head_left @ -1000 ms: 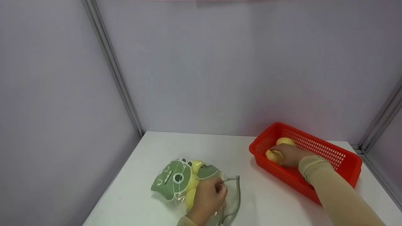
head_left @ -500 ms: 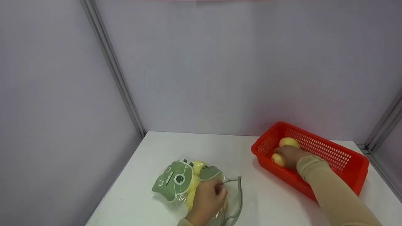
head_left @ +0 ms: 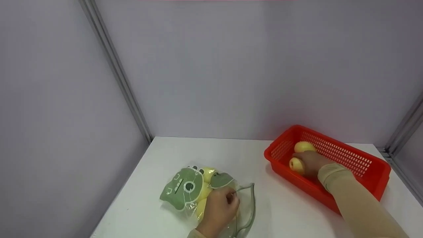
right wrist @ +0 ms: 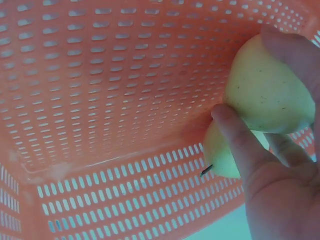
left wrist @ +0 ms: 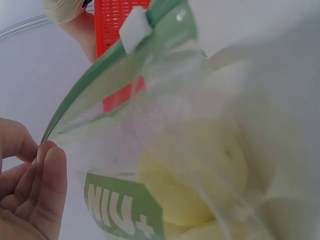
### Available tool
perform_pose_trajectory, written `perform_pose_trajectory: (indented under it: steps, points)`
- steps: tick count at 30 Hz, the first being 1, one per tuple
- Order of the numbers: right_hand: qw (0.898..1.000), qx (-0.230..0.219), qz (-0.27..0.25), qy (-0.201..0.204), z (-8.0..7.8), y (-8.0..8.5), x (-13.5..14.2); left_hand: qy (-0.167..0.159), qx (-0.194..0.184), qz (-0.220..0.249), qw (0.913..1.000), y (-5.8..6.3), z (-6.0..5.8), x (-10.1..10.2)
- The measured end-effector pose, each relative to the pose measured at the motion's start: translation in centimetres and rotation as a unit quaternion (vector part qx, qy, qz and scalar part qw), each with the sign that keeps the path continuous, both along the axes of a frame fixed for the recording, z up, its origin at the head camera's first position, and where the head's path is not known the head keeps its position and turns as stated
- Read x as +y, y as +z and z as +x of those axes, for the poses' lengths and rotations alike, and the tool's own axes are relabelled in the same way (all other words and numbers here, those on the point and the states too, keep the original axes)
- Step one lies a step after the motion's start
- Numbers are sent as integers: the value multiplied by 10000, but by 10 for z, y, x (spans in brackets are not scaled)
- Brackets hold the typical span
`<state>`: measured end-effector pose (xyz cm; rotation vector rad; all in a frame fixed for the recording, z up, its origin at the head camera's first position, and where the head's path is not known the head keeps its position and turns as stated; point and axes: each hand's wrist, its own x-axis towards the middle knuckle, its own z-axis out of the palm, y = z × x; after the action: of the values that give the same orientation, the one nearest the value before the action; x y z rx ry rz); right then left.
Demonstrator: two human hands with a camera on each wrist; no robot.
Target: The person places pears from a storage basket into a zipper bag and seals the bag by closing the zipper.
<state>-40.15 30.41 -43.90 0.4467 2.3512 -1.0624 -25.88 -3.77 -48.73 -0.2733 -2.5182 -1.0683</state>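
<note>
On white table [head_left: 185, 152], grey walls [head_left: 211, 72] around.
Your left hand [head_left: 219, 206] pinches zip bag [head_left: 181, 190] edge; right hand [head_left: 313, 162] clamps pear [head_left: 297, 165] inside red basket [head_left: 297, 182].

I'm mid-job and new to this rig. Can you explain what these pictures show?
There's no robot: these are a person's bare hands. The wide picture comes from a head camera looking down; the two close ones come from cameras on each wrist. On the white table lies a clear zip bag with green cartoon prints, holding what look like pears; a red basket stands beside it. The left hand pinches the bag's edge. The right hand, inside the basket, grips a pear, with another pear close by.
</note>
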Motion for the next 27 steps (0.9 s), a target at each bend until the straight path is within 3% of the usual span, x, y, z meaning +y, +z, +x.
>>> perform_pose_trajectory:
  steps: [2, 3, 4, 7, 9, 19, 27]
  points:
    - [9947, 496, 386, 818, -2, -1, 6, -1, -98, 3, 10000, 1, -1, 1]
    - [9848, 894, 605, 1361, -7, -7, 11, 1, -154, 8, 9999, 1, -1, 2]
    - [9731, 1250, 864, 1730, -12, -12, 15, 7, -213, 9, 9998, 1, -1, 2]
    - [9251, 2330, 1628, 2519, -24, -25, 23, -21, -204, 11, 9998, 0, -3, 1]
    - [9092, 2708, 1758, 2628, -31, -29, 23, -34, -114, 11, 9999, -1, -4, -1]
    - [8798, 3339, 1847, 2834, -16, 4, 1, 43, -153, 88, 9998, -6, -12, -1]
    - [8627, 3679, 1863, 2928, 10, 22, -14, -90, 64, 162, 9998, -7, -22, 5]
